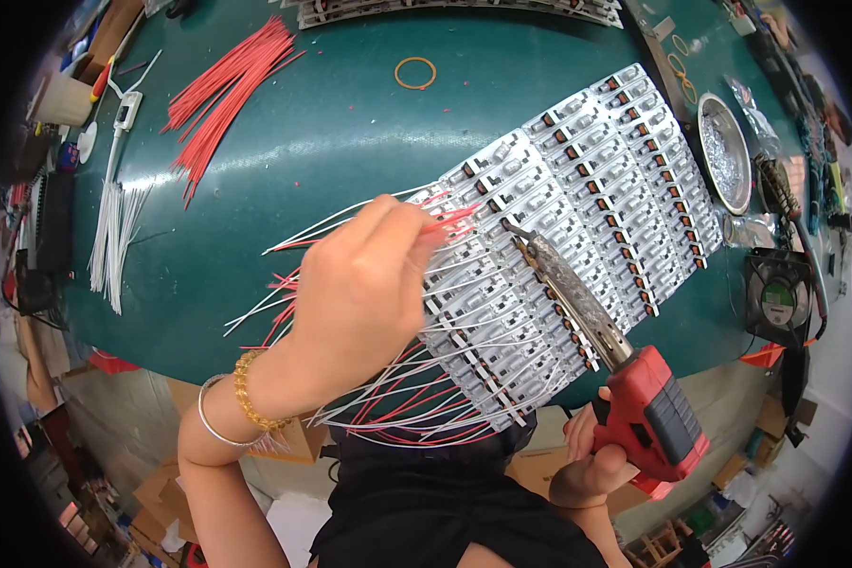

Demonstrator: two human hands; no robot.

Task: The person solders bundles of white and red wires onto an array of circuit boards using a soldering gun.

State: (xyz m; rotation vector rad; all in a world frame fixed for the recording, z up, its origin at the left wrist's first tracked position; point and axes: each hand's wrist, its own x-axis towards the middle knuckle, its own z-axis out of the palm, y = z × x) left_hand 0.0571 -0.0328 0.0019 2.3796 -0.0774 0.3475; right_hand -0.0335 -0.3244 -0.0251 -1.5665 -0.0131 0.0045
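Several red wires (456,218) are pinched in the fingers of my left hand (364,284), above a panel of small white circuit boards (577,180). My right hand (596,454) grips a red and black soldering gun (653,417). Its metal barrel slants up and left over the panel, and the tip sits close to the ends of the red wires; I cannot tell whether they touch. White and red wires (426,398) trail off the panel's near left side, partly hidden behind my left hand and wrist.
Bundles of red wires (227,90) and white wires (115,237) lie on the green table (331,123) at the left. A rubber band (415,73) lies at the back. A round metal dish (726,151) and a small black fan (779,298) stand at the right.
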